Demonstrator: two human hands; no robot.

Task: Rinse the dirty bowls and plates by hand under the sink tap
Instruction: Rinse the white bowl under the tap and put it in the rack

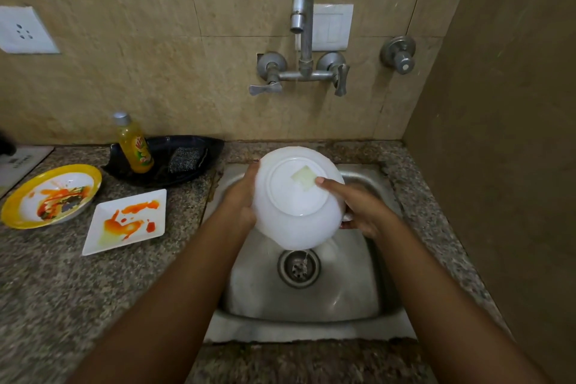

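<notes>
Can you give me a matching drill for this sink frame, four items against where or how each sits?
Items:
1. white bowl
2. yellow-rimmed bowl
3. square white plate
4. scrub pad

States:
A. flat on the counter, smeared with orange sauce
B. lying in the dark tray beside the yellow bottle
C. held over the sink, underside facing the camera
D. leftmost on the counter, food residue inside

Pairs: 1-C, 2-D, 3-A, 4-B
</notes>
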